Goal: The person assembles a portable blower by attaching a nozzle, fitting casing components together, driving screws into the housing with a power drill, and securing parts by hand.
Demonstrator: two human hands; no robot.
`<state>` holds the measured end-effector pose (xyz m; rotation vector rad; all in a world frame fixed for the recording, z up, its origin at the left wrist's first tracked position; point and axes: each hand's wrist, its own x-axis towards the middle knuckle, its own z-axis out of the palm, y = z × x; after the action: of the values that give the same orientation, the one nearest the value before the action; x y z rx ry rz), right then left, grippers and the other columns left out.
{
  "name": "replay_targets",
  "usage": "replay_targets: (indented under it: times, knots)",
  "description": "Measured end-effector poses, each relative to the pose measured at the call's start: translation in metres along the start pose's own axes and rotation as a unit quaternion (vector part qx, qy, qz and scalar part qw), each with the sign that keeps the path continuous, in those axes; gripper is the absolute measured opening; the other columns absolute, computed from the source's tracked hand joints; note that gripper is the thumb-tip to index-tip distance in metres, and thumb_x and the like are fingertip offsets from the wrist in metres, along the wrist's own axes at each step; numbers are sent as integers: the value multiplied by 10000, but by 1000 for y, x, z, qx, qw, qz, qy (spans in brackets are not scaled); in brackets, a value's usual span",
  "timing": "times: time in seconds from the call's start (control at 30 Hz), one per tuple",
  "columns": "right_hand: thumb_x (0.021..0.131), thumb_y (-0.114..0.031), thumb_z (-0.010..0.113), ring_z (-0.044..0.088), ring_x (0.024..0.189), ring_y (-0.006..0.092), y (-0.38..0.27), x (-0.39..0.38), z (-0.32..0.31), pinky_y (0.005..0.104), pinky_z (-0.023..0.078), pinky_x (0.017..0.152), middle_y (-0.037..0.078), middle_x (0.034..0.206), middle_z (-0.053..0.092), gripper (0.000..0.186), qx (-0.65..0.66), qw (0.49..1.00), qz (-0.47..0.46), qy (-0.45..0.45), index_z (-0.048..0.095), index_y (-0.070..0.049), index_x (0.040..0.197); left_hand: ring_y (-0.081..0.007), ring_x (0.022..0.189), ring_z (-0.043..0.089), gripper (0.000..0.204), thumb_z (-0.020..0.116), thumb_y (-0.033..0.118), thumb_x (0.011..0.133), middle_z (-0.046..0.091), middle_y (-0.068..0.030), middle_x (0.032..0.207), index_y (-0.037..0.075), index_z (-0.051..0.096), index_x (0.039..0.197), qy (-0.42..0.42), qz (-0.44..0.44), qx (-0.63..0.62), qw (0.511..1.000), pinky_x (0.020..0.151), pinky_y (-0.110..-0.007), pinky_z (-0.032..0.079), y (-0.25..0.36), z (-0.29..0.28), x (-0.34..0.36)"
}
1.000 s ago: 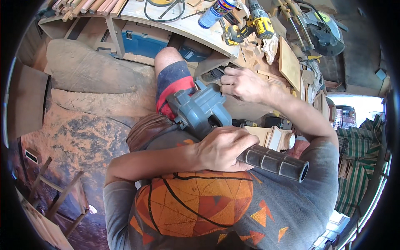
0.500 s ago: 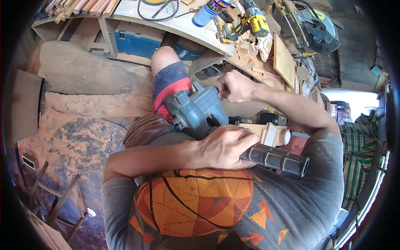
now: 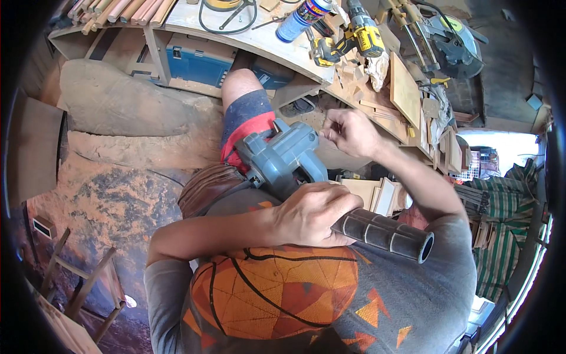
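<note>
A blue-grey electric blower (image 3: 283,150) rests against my lap, its motor housing over my thigh. Its black ribbed nozzle (image 3: 386,234) points to the right across my shirt. My left hand (image 3: 315,215) is closed round the nozzle's base, close to the housing. Just right of the housing, slightly apart from it, my right hand (image 3: 352,133) is raised with its fingers curled into a pinch. Whatever may be between those fingertips is too small or hidden to make out.
Ahead, a workbench (image 3: 236,20) bears a blue spray can (image 3: 303,20) and a yellow-black cordless drill (image 3: 365,38). A mitre saw (image 3: 451,44) stands at far right, near wood offcuts (image 3: 407,88). Blue toolboxes (image 3: 197,62) sit under the bench; sawdust covers the floor (image 3: 112,194) on the left.
My right hand has moved a little right and down, away from the blower's side. The left hand keeps its grip, and the nozzle's tip has dipped slightly toward me.
</note>
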<state>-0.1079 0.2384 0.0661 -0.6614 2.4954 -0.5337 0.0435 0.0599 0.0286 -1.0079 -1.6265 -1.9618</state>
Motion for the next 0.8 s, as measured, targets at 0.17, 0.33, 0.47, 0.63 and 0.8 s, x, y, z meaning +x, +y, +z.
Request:
replay_targets:
  times: [0.17,0.33,0.47,0.63,0.8]
  knots:
    - [817,-175,744,652,940,331,-29,38,-17,468,567,773,87,899,679,173,-331,884,-301,-137,636,-54,877,-336,843,727,555,918,258,732,697,-158,974,-7,638,1132,-28,-10,-9,1000,765,-424,605,3,1,1]
    - [795,-188,677,655,937,297,-29,49,-11,444,557,803,65,915,697,159,-418,812,-332,-235,669,-70,901,-349,792,696,500,863,257,757,646,-149,891,17,557,1071,-26,9,-31,999,724,-446,571,-1,7,4]
    - [791,-192,687,675,908,295,-27,53,-4,452,547,795,68,900,714,163,-452,777,-350,-263,684,-67,896,-318,780,710,483,896,198,729,685,-131,938,12,625,1083,-23,5,-45,999,681,-407,580,0,7,5]
    - [743,-137,808,694,811,365,-15,59,-6,497,513,718,135,764,687,174,-336,878,-170,-295,698,-66,856,-320,757,701,477,886,178,724,675,-131,917,7,610,1073,-31,13,-64,997,663,-411,573,-9,12,6]
    - [793,-180,874,675,662,248,-7,36,2,423,503,597,70,667,657,265,-168,964,19,-206,647,-45,780,-322,735,689,484,886,185,725,654,-125,878,9,595,1068,-33,11,-53,998,641,-417,563,-9,14,10]
